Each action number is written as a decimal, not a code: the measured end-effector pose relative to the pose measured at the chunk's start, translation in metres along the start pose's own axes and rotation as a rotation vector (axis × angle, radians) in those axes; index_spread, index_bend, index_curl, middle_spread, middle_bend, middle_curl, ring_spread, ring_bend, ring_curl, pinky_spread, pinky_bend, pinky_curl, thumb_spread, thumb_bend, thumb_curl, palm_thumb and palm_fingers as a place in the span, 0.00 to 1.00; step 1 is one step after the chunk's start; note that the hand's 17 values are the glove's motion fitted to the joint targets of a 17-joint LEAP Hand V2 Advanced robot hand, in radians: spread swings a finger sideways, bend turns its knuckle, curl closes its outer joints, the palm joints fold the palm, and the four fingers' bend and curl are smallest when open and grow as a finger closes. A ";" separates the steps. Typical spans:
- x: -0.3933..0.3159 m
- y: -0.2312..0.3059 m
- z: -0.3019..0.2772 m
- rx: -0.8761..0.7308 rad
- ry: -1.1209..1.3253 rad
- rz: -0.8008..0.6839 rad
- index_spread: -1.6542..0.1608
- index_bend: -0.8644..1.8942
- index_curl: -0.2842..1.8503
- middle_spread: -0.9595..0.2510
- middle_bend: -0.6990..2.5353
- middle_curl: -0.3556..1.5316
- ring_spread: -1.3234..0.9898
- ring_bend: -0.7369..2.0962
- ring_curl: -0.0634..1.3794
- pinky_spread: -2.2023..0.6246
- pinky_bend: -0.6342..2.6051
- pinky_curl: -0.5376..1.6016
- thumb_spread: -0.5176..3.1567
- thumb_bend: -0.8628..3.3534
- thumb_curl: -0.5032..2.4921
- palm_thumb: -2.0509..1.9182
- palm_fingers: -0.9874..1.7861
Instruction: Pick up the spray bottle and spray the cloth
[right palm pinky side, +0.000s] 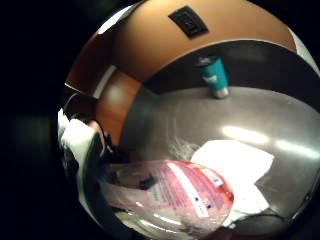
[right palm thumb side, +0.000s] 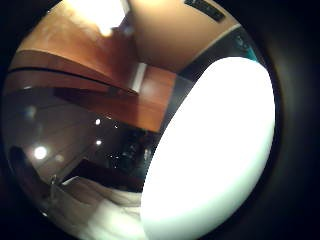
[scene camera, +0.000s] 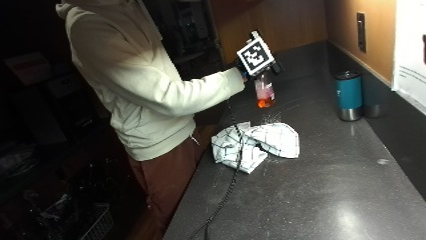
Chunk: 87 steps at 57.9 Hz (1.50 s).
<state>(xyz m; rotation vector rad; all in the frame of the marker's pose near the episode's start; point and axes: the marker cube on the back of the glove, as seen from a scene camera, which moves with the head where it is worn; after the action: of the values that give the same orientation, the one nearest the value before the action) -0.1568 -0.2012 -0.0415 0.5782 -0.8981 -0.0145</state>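
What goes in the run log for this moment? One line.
right hand holds spray bottle | raised above cloth | cloth on counter | teal tumbler apart

Kitchen-like room: long dark stone countertop (scene camera: 319, 200), wood-panelled wall (scene camera: 293, 22), wall outlet (scene camera: 361, 31), teal tumbler (scene camera: 349, 96).

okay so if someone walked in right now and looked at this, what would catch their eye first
Probably the spray bottle of pink liquid, held up in the gloved right hand above the dark counter. Just below it lies a crumpled white checked cloth near the counter's front edge. A teal tumbler stands upright further back, by the wall.
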 end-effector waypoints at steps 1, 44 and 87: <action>0.002 0.005 0.000 0.000 -0.030 -0.003 0.81 0.46 0.39 0.67 0.41 0.46 0.50 0.50 0.37 0.70 0.31 0.44 0.16 0.20 0.42 0.77 0.85; 0.127 0.002 0.142 0.113 0.028 0.069 0.82 0.43 0.39 0.70 0.38 0.45 0.51 0.48 0.35 0.71 0.31 0.43 0.19 0.19 0.42 0.76 0.84; 0.137 0.039 0.062 0.039 0.156 0.089 0.76 0.34 0.25 0.71 0.30 0.40 0.52 0.41 0.30 0.79 0.33 0.43 0.37 0.19 0.34 0.67 0.54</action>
<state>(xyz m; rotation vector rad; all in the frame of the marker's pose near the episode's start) -0.1249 -0.2308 0.1075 0.5669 -0.7730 0.1273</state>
